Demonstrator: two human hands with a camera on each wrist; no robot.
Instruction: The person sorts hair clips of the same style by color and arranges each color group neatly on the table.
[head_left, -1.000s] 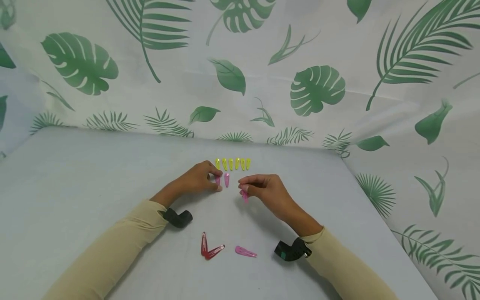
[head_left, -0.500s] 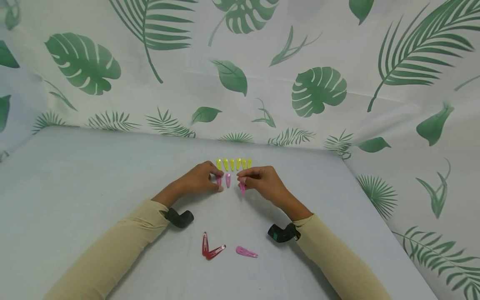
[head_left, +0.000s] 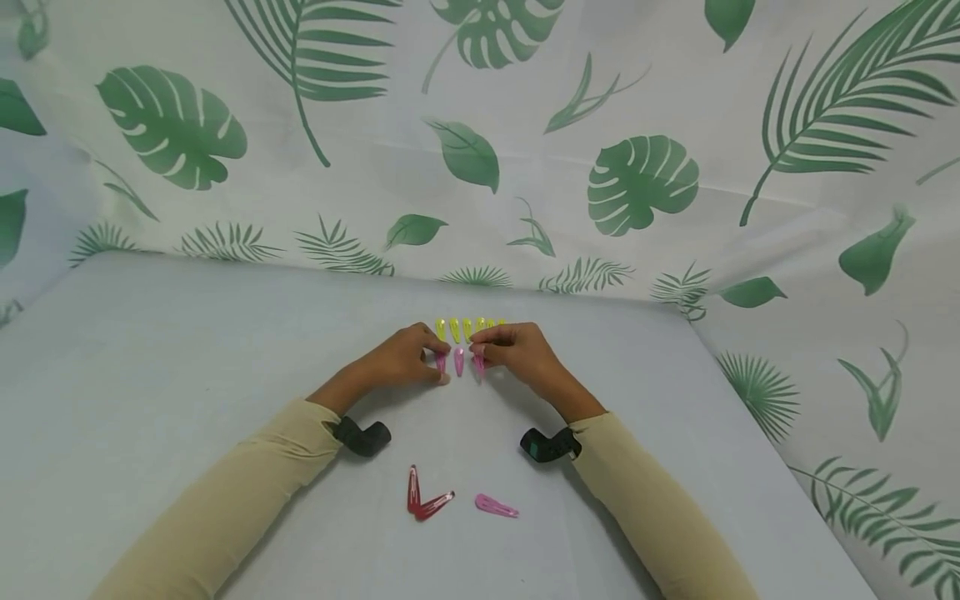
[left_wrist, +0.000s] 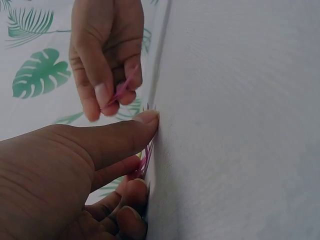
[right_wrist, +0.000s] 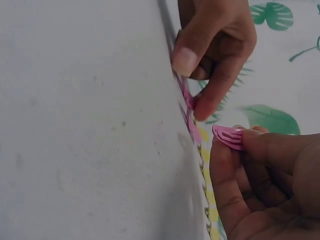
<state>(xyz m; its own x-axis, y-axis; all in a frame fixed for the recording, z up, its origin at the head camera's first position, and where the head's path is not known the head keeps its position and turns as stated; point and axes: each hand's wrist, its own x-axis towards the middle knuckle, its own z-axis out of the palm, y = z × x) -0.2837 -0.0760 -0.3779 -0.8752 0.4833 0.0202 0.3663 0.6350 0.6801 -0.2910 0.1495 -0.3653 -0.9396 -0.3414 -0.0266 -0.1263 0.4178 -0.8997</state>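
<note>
Between thumb and fingertips my right hand (head_left: pixel 521 350) pinches a pink hair clip (head_left: pixel 479 365), held just above the table. Thumb and forefinger of my left hand (head_left: pixel 401 358) grip the two ends of another pink hair clip (head_left: pixel 440 362) on the table, partly covering it. Between the hands lies a third pink clip (head_left: pixel 459 362). Behind them runs a row of several yellow hair clips (head_left: pixel 453 330), its right end partly hidden by my right hand. The right wrist view shows the raised pink clip (right_wrist: pixel 229 137) close to the row.
Nearer me on the white table (head_left: pixel 247 350) lie two red hair clips (head_left: pixel 433 506), touching at one end in a V. A single pink clip (head_left: pixel 497 506) lies to their right. A leaf-patterned cloth (head_left: pixel 525 167) rises behind the table.
My right hand has moved left and away from me with its pink clip, nearer the row, now covering part of the yellow clips. My left hand stays in place.
</note>
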